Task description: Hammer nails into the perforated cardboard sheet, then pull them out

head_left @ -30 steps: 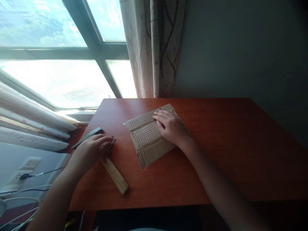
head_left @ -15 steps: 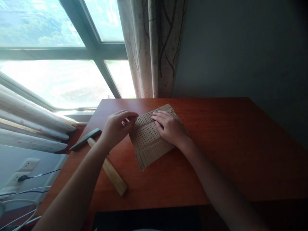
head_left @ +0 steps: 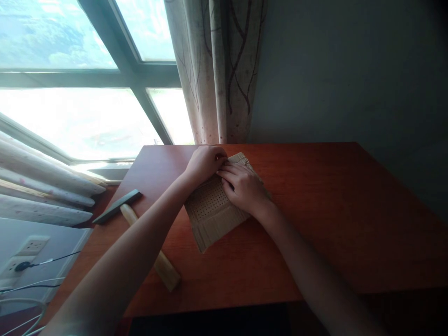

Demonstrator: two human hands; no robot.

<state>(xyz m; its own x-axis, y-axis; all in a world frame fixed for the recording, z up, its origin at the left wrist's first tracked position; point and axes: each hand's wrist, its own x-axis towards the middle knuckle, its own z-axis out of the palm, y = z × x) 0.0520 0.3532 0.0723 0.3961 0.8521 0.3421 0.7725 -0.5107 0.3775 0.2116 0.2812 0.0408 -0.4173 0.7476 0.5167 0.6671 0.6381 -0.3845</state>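
Note:
A piece of brown cardboard (head_left: 212,214) punched with rows of small holes lies flat on the reddish wooden table (head_left: 315,224). My right hand (head_left: 245,186) rests on it, fingers lying flat and pressing it down. My left hand (head_left: 205,163) is at the cardboard's far edge, fingers curled together in a pinch against my right fingertips. What the pinch holds is hidden. A hammer with a dark head (head_left: 117,206) and a pale wooden handle (head_left: 166,273) lies on the table to the left, partly under my left forearm.
A window and patterned curtain (head_left: 217,70) stand behind the table, a grey wall to the right. Rolled curtain fabric (head_left: 45,186) lies at the left. A wall socket (head_left: 24,254) with cables sits below the table's left edge.
My left hand left the hammer area, carried something small across to the cardboard, and now pinches at its far edge beside my right fingertips. My right hand stayed on the cardboard.

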